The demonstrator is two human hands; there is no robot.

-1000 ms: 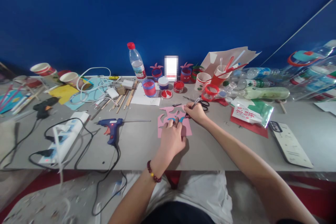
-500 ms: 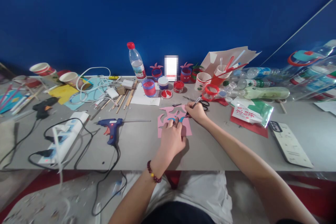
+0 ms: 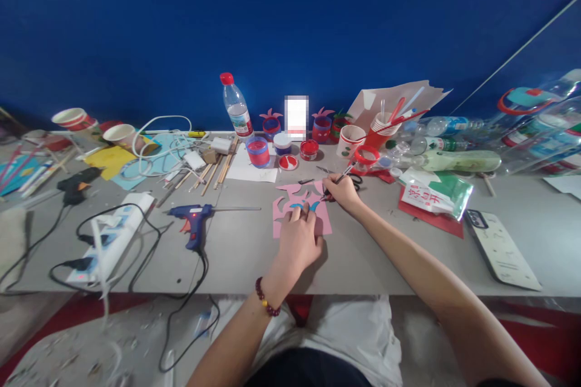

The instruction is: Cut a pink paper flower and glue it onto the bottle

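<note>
My left hand (image 3: 297, 236) rests on a pink sheet of paper (image 3: 281, 230) with fingers slightly apart, pressing a curved blue paper cutout (image 3: 313, 206) against it. Part of the cutout is hidden under the fingertips. Curved holes show in the upper part of the pink sheet. My right hand (image 3: 342, 191) is closed around a dark pen (image 3: 347, 169), its tip down at the sheet beside the cutout's right end. Black-handled scissors (image 3: 356, 181) lie just behind the right hand, partly covered by it.
On the left lie a blue glue gun (image 3: 193, 217) and a power strip (image 3: 115, 236) with loose cords. Behind the paper stand a bottle (image 3: 238, 112), an open red paint jar (image 3: 309, 149) and a paper cup (image 3: 351, 140). A phone (image 3: 503, 251) lies to the right.
My right hand and the pen have shifted slightly to the right, and the pen leans a little more. My left hand stays on the cutout, almost unmoved.
</note>
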